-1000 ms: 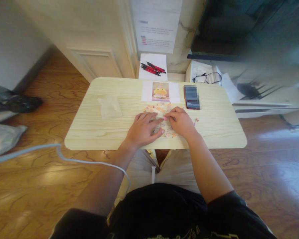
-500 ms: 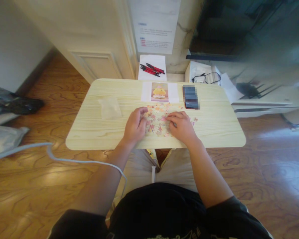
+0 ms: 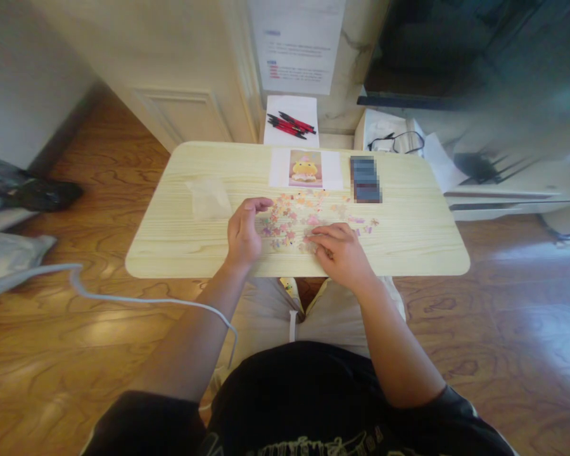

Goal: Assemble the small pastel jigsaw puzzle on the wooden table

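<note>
Small jigsaw puzzle pieces (image 3: 287, 218) in pink, orange and purple lie scattered in a loose patch on the pale wooden table (image 3: 408, 247). At the left side of the patch rests my left hand (image 3: 244, 233), its fingers curved and apart from the thumb, with nothing visible in it. My right hand (image 3: 344, 253) is over the near right part of the pieces. Its fingers stretch leftward with the fingertips on or just above some pieces, the thumb lower and apart. Behind the patch lies a printed picture (image 3: 306, 168) of a yellow cartoon figure on white paper.
A phone (image 3: 365, 179), blurred out, lies right of the picture. At the left is a translucent plastic bag (image 3: 209, 199). Red and black pens (image 3: 291, 125) lie on white paper beyond the far edge. A white cable (image 3: 147, 299) crosses near my left forearm.
My left hand has moved left, uncovering more pieces. My right hand has shifted slightly down and left over the pieces. The view has tilted a little.
</note>
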`<state>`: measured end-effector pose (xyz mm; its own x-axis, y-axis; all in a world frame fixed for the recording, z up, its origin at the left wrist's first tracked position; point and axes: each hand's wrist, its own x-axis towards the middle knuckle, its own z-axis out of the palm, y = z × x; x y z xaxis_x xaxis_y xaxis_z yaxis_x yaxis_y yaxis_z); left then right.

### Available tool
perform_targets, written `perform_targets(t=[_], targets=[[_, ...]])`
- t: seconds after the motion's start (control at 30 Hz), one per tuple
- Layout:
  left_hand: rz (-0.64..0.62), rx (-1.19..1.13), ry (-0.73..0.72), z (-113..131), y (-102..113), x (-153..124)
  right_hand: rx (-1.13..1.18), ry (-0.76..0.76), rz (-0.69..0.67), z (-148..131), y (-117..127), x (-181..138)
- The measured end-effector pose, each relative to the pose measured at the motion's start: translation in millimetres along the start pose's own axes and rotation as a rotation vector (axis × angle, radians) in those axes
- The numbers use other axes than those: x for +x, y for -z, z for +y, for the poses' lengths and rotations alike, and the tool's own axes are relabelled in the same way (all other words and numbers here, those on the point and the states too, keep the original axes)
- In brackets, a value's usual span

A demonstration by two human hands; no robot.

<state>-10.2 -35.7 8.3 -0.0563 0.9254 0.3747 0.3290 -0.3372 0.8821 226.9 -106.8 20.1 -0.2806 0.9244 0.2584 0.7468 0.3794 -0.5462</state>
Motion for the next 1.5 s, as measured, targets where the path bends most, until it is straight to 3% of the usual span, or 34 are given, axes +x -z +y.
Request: perform_targets(t=[0.17,0.3,0.53,0.73,0.9,1.17,1.5], targets=[[0.023,0.014,0.001,-2.3,0.1,0.6,-0.042,0.076,-0.106,-26.7,-10.7,3.5],[0.088,-0.041,0.016,-6.4,-1.7,0.9,-0.065,0.086,-0.126,-31.9,-17.3,6.7],[0.028,0.005,-0.014,-5.7,-1.6,0.5,-0.072,0.111,-0.136,-34.4,-18.3,5.8],[-0.026,0.182,-0.024,-8.6,-6.0,0.1,-0.080,0.078,-0.084,-31.0,-14.7,6.8],[0.077,0.212,-0.043,-18.3,-6.0,2.4,-0.163,-0.057,-0.024,-33.9,-16.1,32.2],[0.084,0.110,0.030,-26.4,-5.3,1.9,-0.315,-0.074,-0.144,-52.8,-42.0,91.0],[0.049,0.091,0.116,-25.4,-7.3,0.9,-0.361,-0.121,-0.151,-56.3,-54.1,97.7]])
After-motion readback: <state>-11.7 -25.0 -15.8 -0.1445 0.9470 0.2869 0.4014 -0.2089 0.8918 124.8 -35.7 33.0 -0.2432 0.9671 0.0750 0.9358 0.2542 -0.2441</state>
